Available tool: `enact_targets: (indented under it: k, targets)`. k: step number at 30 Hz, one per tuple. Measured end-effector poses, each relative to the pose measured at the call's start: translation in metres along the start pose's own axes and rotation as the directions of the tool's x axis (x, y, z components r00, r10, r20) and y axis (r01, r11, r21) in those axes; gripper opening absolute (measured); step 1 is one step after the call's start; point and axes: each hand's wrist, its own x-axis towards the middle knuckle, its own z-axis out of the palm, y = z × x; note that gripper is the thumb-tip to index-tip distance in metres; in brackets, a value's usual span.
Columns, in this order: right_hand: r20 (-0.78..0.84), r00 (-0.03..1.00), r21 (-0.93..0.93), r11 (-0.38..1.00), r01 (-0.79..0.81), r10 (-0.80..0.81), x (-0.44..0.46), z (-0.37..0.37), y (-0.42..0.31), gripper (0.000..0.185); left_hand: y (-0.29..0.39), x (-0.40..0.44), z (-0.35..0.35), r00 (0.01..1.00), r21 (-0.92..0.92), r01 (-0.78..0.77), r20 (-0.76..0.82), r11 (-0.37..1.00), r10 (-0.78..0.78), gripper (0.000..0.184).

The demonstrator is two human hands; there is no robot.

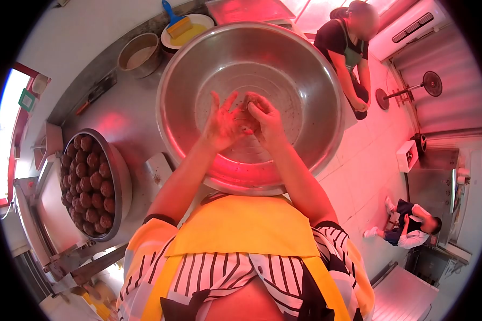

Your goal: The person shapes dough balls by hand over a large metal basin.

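Note:
Both my hands are over a large steel basin (198,75), whose inside shows dark smears and bits. My left hand (223,125) has its fingers spread, with residue on the skin and nothing held in it. Close beside it, my right hand (263,119) is bent, its thumb and fingertips pressed together near the left fingers. Whatever may be between those fingertips is too small to make out. At the left, a round tub (124,184) holds several dark brown balls (91,182).
On the counter (104,117) lie a knife (96,93) and a pale scraper (158,168). Behind are a metal pan (139,55) and a white bowl (197,33) with a blue-handled brush (177,22). One person (351,59) is at the upper right, another (409,224) sits farther off.

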Motion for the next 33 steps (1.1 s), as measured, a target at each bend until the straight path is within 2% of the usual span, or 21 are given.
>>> enact_targets:
  k: [2, 5, 8, 9, 10, 11, 14, 17, 20, 23, 26, 29, 30, 31, 32, 33]
  targets:
    - [0.098, 0.99, 0.067, 0.991, -0.112, 0.105, 0.001, -0.006, 0.005, 0.024, -0.002, 0.008, -0.016, 0.997, -0.006, 0.071, 0.026, 0.997, -0.071, 0.075]
    - [-0.171, 0.985, -0.08, 0.996, -0.044, 0.03, 0.016, -0.017, 0.005, 0.027, -0.006, -0.002, 0.001, 0.997, 0.072, 0.071, 0.013, 0.995, -0.072, 0.072]
    - [-0.259, 0.958, -0.141, 0.986, 0.085, -0.119, 0.016, -0.041, -0.006, 0.033, -0.005, -0.015, 0.016, 0.997, 0.548, 0.07, -0.075, 0.834, -0.034, 0.063]
    - [-0.267, 0.955, -0.156, 0.984, 0.088, -0.128, 0.014, -0.041, -0.013, 0.033, -0.005, -0.016, 0.009, 0.999, 0.852, -0.016, -0.012, 0.524, 0.051, 0.062]
    - [-0.275, 0.952, -0.172, 0.981, 0.088, -0.134, 0.012, -0.041, -0.019, 0.033, -0.006, -0.017, -0.003, 0.992, 0.99, -0.09, 0.079, 0.112, 0.102, 0.062]
    - [-0.278, 0.95, -0.189, 0.978, 0.088, -0.139, 0.011, -0.038, -0.024, 0.033, -0.007, -0.018, -0.01, 0.977, 0.937, -0.138, 0.182, -0.322, 0.112, 0.063]
    - [-0.154, 0.978, -0.327, 0.941, 0.082, -0.139, 0.005, -0.023, -0.026, 0.026, -0.008, -0.02, -0.013, 0.957, 0.659, -0.051, 0.247, -0.751, 0.151, 0.071]
    - [0.076, 0.993, -0.521, 0.846, 0.115, -0.089, -0.005, -0.002, -0.025, 0.028, -0.011, -0.022, -0.014, 0.917, 0.509, -0.106, 0.382, -0.854, 0.114, 0.073]
    - [0.105, 0.994, -0.632, 0.772, 0.07, -0.004, -0.005, -0.002, -0.013, 0.029, -0.011, -0.02, -0.018, 0.917, 0.458, -0.11, 0.389, -0.882, 0.088, 0.067]
    - [-0.005, 0.999, -0.55, 0.834, 0.036, -0.047, 0.001, -0.019, -0.009, 0.027, -0.011, -0.021, -0.015, 0.876, 0.411, -0.18, 0.48, -0.894, 0.044, 0.063]
    - [0.142, 0.989, -0.599, 0.793, 0.114, -0.035, -0.001, -0.012, -0.017, 0.023, -0.013, -0.022, -0.021, 0.855, 0.424, -0.285, 0.518, -0.86, -0.028, 0.062]
    - [-0.024, 0.987, -0.625, 0.773, 0.111, -0.161, 0.009, -0.031, -0.016, 0.023, -0.01, -0.024, -0.012, 0.875, 0.549, -0.279, 0.483, -0.788, 0.027, 0.052]
    - [-0.046, 0.977, -0.63, 0.765, 0.133, -0.208, 0.01, -0.033, -0.018, 0.024, -0.009, -0.02, -0.015, 0.911, 0.843, -0.259, 0.376, -0.472, 0.171, 0.047]
    - [-0.068, 0.965, -0.635, 0.757, 0.154, -0.253, 0.011, -0.035, -0.019, 0.025, -0.009, -0.013, -0.022, 0.942, 0.977, -0.206, 0.215, -0.064, 0.257, 0.044]
    - [-0.093, 0.951, -0.642, 0.748, 0.17, -0.296, 0.011, -0.037, -0.018, 0.025, -0.008, -0.008, -0.028, 0.964, 0.923, -0.13, 0.032, 0.362, 0.264, 0.041]
    - [-0.059, 0.95, -0.672, 0.716, 0.189, -0.306, 0.007, -0.031, -0.018, 0.026, -0.004, -0.008, -0.025, 0.982, 0.812, -0.044, -0.072, 0.583, 0.174, 0.04]
